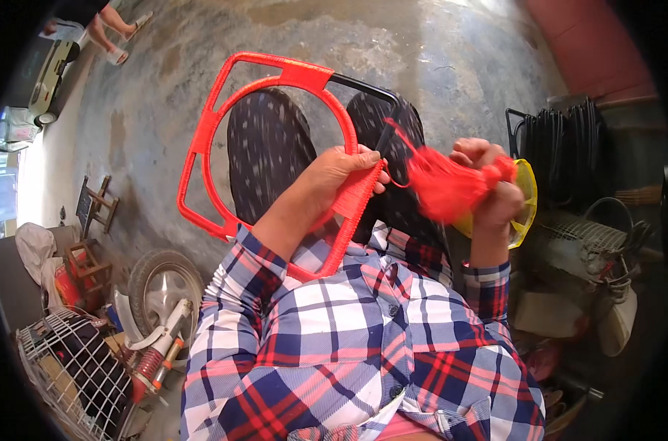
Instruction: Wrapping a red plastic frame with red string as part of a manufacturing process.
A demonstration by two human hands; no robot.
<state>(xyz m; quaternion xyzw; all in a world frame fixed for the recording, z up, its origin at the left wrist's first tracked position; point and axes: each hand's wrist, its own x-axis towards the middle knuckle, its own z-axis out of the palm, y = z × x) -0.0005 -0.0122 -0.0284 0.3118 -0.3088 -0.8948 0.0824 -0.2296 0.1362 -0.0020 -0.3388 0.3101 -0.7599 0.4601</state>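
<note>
Across my lap lies a squarish frame with a ring inside it (306, 74), mostly wrapped in red cord. Its far right corner is a bare black bar (365, 86). My left hand (335, 170) grips the frame's right side, thumb on top of the tightly wound cord and fingers curled beneath. To the right, my right hand (500, 200) is closed around a loose bundle of red cord (445, 188), which is smeared by motion. A strand runs from the bundle toward the black bar near my left hand.
A yellow basket (526, 197) stands behind my right hand. Several black frames (569, 151) are stacked at the right. A wheel (163, 283), a wire basket (73, 367) and a small wooden stool (89, 268) are at the left. Another person's legs (112, 33) show at the far left.
</note>
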